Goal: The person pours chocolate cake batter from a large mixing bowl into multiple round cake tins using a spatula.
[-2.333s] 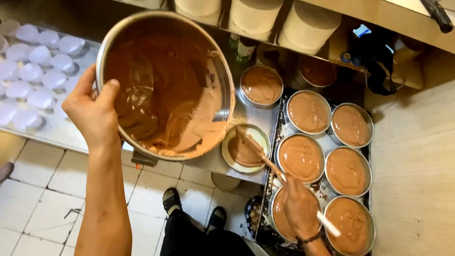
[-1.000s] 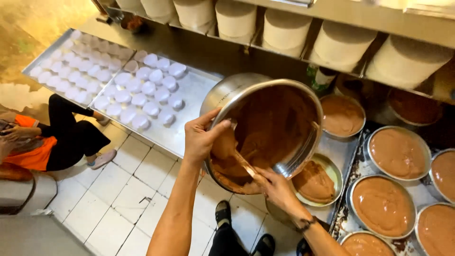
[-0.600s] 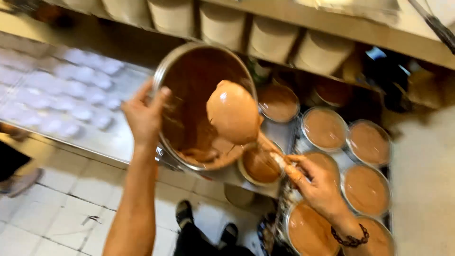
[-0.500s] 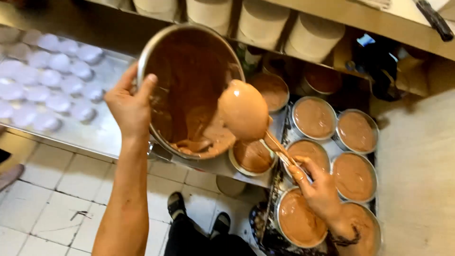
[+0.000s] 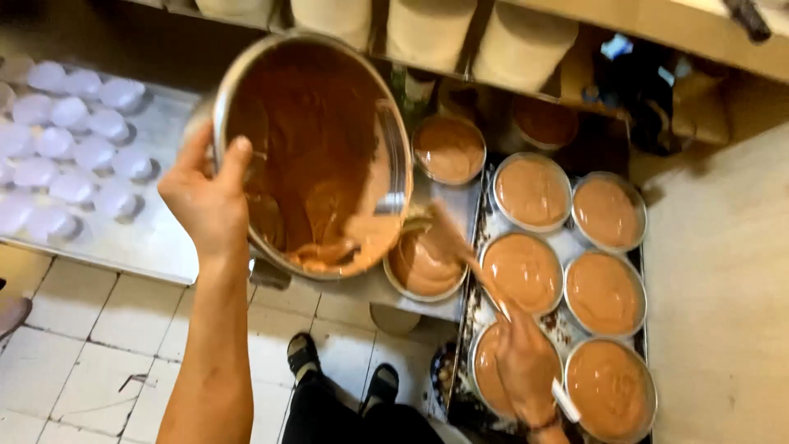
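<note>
The left hand (image 5: 205,201) has its grip closed on the rim of the big metal bowl (image 5: 312,148), tilting it so brown batter pools over the small pan (image 5: 423,267) on the surface, while the right hand (image 5: 526,366), blurred, seems clamped on a spatula (image 5: 464,251).

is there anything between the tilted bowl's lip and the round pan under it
Nothing visible blocks it. The big metal bowl, tilted by the left hand, has its lip right above the round pan; only the spatula in the right hand lies there, blurred.
</note>
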